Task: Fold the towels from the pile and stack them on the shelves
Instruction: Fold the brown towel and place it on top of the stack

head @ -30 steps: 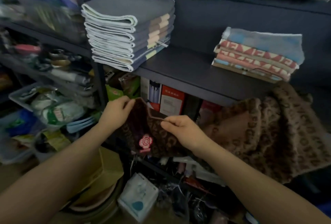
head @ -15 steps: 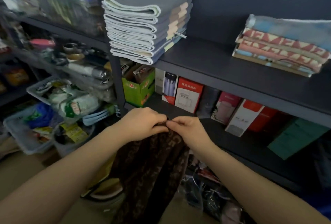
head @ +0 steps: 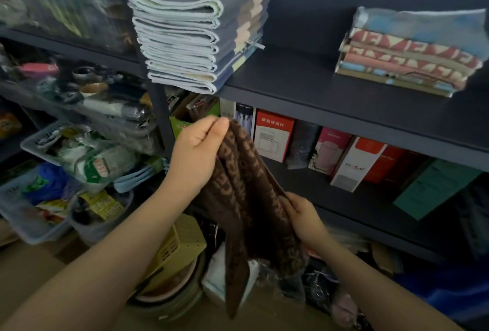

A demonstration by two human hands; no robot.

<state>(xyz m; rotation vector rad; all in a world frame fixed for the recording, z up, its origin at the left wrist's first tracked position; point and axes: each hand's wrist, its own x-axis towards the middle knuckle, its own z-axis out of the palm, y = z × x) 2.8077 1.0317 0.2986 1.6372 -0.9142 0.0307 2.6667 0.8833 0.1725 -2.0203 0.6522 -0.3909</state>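
Observation:
A dark brown patterned towel hangs lengthwise in front of the shelves. My left hand pinches its top end, raised near the lower shelf's boxes. My right hand grips the towel's right edge lower down. The towel's bottom end dangles over clutter on the floor. On the dark shelf above stand a tall stack of folded grey towels at the left and a shorter stack of pink and blue towels at the right.
Boxed goods line the lower shelf behind the towel. A left rack holds baskets of packaged items. A yellow crate, bowls and bags crowd the floor below. Bare shelf surface lies between the two towel stacks.
My hands have parted: the left one rose with the towel's top end, the right one slid down its edge. The towel now hangs stretched between them.

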